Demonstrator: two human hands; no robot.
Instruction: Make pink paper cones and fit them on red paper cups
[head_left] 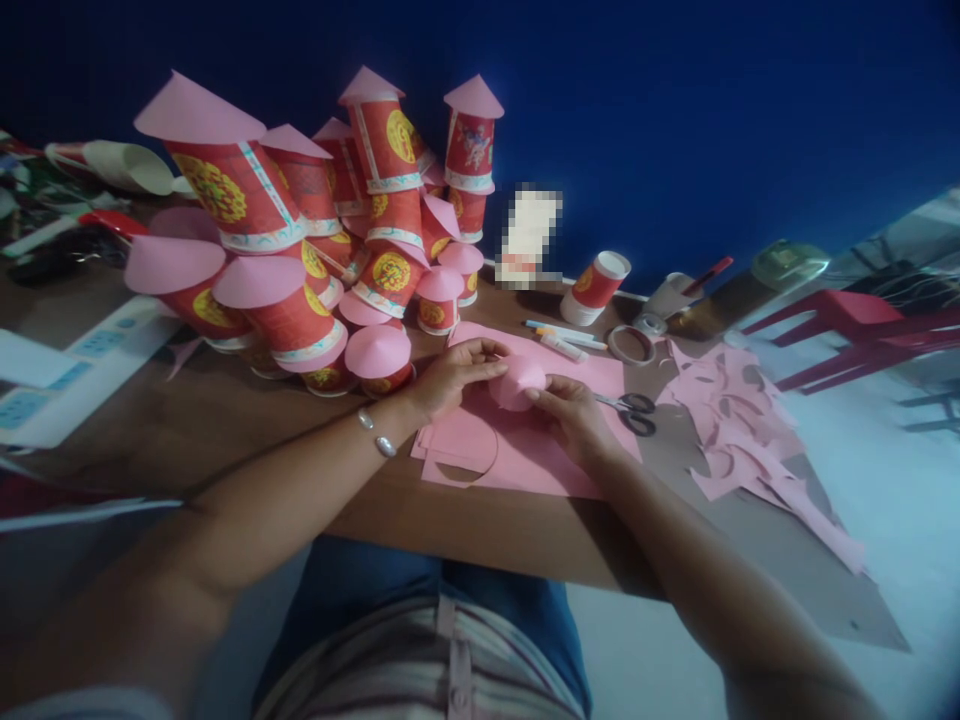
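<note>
My left hand [454, 375] and my right hand [570, 410] both grip a small pink paper cone [517, 382], rolled between their fingertips above a stack of pink paper sheets [517, 450] on the wooden table [247, 420]. The left wrist wears a silver bracelet [377, 435]. A cut pink circle lies on the sheets just below the left hand. Scissors [634, 412] lie right beside the right hand.
A pile of red paper cups with pink cone lids [315, 240] fills the table's back left. A lone red cup [596, 288], pens [566, 340], a tape roll [630, 345] and pink scraps [742, 420] lie to the right. A red chair [855, 320] stands far right.
</note>
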